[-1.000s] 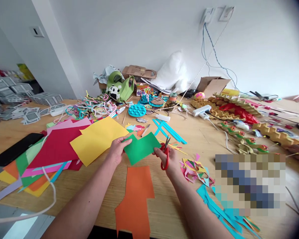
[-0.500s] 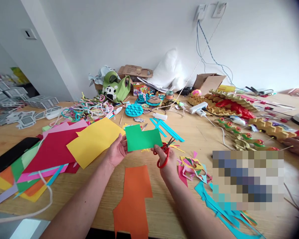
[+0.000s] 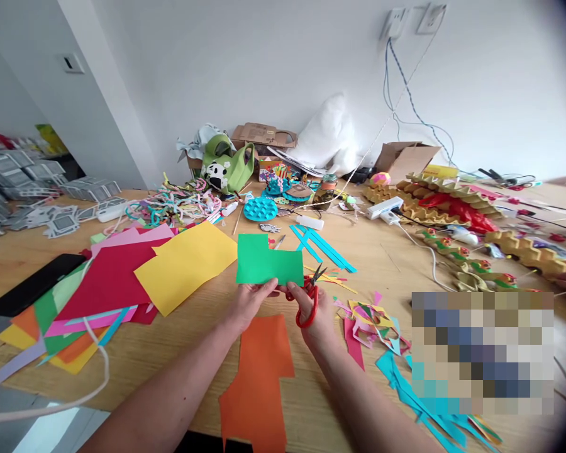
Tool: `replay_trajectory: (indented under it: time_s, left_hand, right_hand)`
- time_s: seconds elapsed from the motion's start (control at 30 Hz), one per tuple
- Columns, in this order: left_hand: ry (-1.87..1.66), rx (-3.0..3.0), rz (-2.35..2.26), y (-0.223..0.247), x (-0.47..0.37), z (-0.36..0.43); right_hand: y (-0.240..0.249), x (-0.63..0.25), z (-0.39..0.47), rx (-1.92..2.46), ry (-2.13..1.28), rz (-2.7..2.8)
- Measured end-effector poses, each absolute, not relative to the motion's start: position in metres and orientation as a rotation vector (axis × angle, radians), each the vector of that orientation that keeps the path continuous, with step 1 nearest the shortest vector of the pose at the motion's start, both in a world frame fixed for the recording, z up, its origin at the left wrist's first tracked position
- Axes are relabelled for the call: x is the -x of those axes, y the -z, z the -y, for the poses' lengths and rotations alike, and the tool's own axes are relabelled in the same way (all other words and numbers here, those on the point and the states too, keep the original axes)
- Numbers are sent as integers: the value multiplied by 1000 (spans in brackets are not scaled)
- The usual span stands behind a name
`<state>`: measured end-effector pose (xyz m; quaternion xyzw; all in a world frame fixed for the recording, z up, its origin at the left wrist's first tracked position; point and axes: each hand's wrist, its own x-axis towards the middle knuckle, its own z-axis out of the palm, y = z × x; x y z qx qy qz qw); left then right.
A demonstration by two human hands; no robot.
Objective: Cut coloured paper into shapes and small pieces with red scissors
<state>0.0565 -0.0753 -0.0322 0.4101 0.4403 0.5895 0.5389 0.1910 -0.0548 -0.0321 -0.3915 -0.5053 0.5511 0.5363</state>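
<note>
An L-shaped piece of green paper is held up over the table in both hands. My left hand pinches its lower edge near the middle, thumb on the front. My right hand grips red-handled scissors, its thumb also pressing the paper's lower right corner. The scissor blades point up and away, just right of the paper, slightly apart. Below my hands lies a cut orange sheet, with a notched outline.
Coloured sheets, with a yellow one on top, pile at the left. Paper scraps and blue strips lie at right, near a pixelated patch. Farther back are a green panda bag, a power strip and egg cartons.
My left hand has shifted from the green paper's left side to its lower edge, closer to my right hand. The view has turned slightly left.
</note>
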Motion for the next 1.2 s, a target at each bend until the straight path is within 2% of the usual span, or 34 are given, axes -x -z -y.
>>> replay_trajectory:
  time_s: [0.2,0.73,0.97,1.2]
  left_hand:
    - [-1471,-932,-1107,28,-56,74]
    - [-1510,-739,-986,35,-50,69]
    - [-1408,-922,-995,28,-53,77]
    - [-1529,-716,-1073,31,-50,73]
  right_hand:
    - [31,-196,51,981,-1186,1238]
    - [31,-197,50,1007,-1222,1273]
    - [28,-195,53,956,-1266,1304]
    - [21,-195,58,1035,-1225,1477]
